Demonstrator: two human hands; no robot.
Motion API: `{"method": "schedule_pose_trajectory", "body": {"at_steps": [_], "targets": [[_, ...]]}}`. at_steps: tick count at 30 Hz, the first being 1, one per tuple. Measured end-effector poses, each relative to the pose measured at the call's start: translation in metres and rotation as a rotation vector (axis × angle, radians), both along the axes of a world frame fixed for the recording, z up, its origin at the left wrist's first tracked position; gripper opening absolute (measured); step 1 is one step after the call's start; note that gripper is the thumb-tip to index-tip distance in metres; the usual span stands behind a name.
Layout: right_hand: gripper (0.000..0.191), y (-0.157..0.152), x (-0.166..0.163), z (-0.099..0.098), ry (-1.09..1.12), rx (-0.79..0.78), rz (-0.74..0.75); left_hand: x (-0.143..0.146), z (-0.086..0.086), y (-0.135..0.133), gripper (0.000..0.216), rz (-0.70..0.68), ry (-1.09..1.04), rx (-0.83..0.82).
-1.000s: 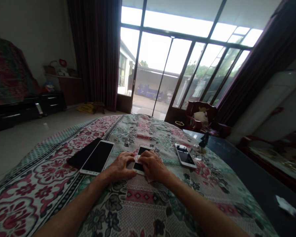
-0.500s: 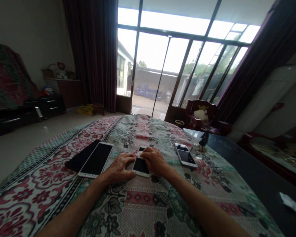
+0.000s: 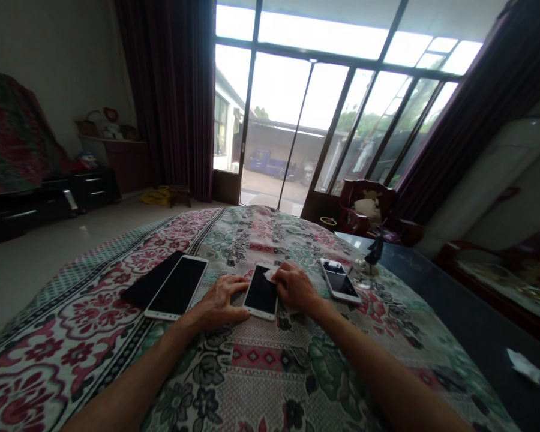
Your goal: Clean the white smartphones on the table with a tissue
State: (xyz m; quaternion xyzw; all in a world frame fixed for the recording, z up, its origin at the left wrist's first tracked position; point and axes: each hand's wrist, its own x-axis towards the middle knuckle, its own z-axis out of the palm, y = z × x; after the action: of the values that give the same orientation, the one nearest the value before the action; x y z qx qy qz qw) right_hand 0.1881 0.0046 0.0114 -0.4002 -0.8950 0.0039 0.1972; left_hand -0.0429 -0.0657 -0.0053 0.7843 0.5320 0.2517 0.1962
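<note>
A white-framed phone [image 3: 261, 294] lies screen up on the flowered cloth [image 3: 261, 378] in front of me. My left hand [image 3: 219, 305] rests against its left edge, fingers curled along the side. My right hand [image 3: 294, 288] sits at the phone's top right corner, fingers pinched on a small white wipe [image 3: 270, 275]. Left of my hands lie a larger white-framed phone [image 3: 177, 288] and a dark phone [image 3: 150, 281] beside it. Another white phone [image 3: 339, 280] lies to the right of my right hand.
A small dark figurine [image 3: 374, 252] stands on a dark glossy tabletop [image 3: 468, 336] at the right, where a white scrap [image 3: 524, 366] also lies. Beyond are a wooden chair [image 3: 369, 210], glass doors, dark curtains and a low cabinet [image 3: 49, 198] at the left.
My right hand has slid with the wipe from the lower middle of the phone's screen up to its top right corner, uncovering the screen. My left hand stayed at the phone's left edge.
</note>
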Motion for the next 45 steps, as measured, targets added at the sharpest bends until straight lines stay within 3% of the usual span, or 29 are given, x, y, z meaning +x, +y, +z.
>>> {"method": "schedule_pose_trajectory", "body": {"at_steps": [7,10,13,20,24,30,40,45], "targets": [[0.019,-0.061,-0.004,0.002,-0.014,-0.043,0.188,0.000,0.000,0.000,0.061,-0.001,-0.010,0.023],[0.019,-0.073,-0.006,0.004,-0.022,-0.084,0.241,0.001,-0.002,0.000,0.059,0.001,-0.022,0.041],[0.021,-0.060,-0.005,0.005,-0.017,-0.084,0.232,0.001,-0.001,0.000,0.058,-0.003,-0.027,0.034],[0.025,0.012,-0.011,0.009,-0.103,-0.036,-0.009,0.000,0.003,0.001,0.060,-0.027,-0.006,-0.006],[0.026,0.027,-0.027,0.009,-0.133,-0.003,-0.071,-0.001,0.000,0.002,0.061,-0.031,-0.005,0.001],[0.027,0.016,-0.035,0.007,-0.189,0.030,-0.007,-0.002,-0.001,0.003,0.061,-0.011,-0.024,0.001],[0.022,-0.049,-0.030,0.008,-0.141,-0.024,0.263,-0.003,-0.006,0.007,0.064,0.017,-0.006,0.003],[0.021,-0.037,-0.028,0.009,-0.129,-0.039,0.244,-0.004,-0.007,0.006,0.062,0.003,-0.009,0.018]]}}
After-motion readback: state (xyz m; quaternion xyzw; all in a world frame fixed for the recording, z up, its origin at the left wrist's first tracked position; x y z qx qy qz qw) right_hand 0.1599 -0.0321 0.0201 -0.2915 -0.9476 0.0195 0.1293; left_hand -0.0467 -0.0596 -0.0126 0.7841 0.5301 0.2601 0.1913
